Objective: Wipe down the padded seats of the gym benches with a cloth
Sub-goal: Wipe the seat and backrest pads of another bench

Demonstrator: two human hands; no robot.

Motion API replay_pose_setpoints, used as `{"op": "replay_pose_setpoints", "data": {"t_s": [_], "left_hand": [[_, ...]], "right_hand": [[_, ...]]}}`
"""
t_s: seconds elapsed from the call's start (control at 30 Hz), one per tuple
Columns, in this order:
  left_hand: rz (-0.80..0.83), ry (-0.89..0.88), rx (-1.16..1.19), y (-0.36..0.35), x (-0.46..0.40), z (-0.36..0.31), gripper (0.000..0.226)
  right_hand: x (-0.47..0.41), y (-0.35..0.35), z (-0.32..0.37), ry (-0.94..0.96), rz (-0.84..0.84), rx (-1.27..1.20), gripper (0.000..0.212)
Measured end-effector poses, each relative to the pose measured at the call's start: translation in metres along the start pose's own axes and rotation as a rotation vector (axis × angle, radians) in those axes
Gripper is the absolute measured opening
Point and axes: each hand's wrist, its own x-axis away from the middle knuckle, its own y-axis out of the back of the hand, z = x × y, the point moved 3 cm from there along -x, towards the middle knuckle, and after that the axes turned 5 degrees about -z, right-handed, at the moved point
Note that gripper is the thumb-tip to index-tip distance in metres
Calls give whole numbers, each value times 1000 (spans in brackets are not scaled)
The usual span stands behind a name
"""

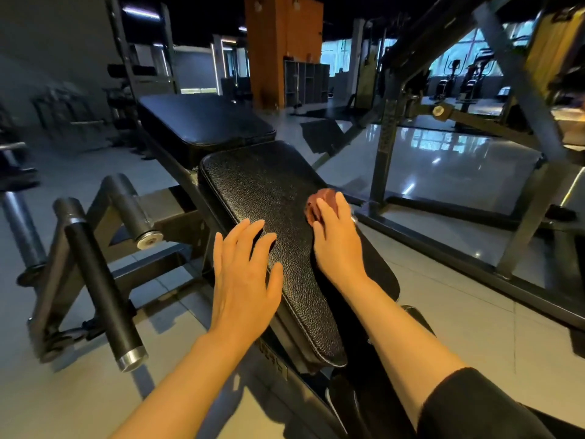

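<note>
A dark sleeve [481,403] covers the right forearm at the bottom edge, cut off by the frame. The left hand [245,280] lies flat with fingers spread at the near left edge of the black padded seat [272,191], grasping nothing. The right hand [337,239] presses palm-down near the seat's right edge, fingers laid over a reddish-brown cloth [319,201]; most of the cloth is hidden beneath the hand, so only a bunched part shows past the fingertips. To the left, metal bars [101,280] of the frame stick out over the tiled floor [474,312]. Beyond the seat's far edge sits a second black pad [205,122]. Farther machines are dim and blurred.
</note>
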Motion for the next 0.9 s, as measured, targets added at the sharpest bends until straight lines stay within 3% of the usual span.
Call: {"op": "replay_pose_setpoints", "data": {"t_s": [0.07,0.13,0.2,0.3,0.37,0.53,0.6,0.77,0.83,0.9], "left_hand": [[-9,14,-1,0,-7,0,40],[-13,17,-4,3,-11,2,40],[-14,10,-21,8,-14,9,41],[-21,22,-58,17,-21,26,44],[-30,30,-73,22,-27,35,45],[-67,83,-32,26,-43,44,49],[-67,84,-6,27,-47,46,48],[-72,100,12,31,-58,60,49],[-76,117,19,33,-64,66,49],[-75,121,24,33,-69,69,49]], "right_hand": [[10,-14,24,253,82,-25,47],[13,-19,24,373,127,-13,50],[0,-14,10,277,65,-1,52],[-27,-9,1,-35,-32,4,48],[-38,-17,19,-70,-45,20,45],[-21,-44,84,435,101,-12,52],[-22,-43,80,509,156,5,55],[-68,-35,51,70,16,0,47],[-74,-42,63,65,-10,23,45],[-68,-52,84,228,8,10,45]]}}
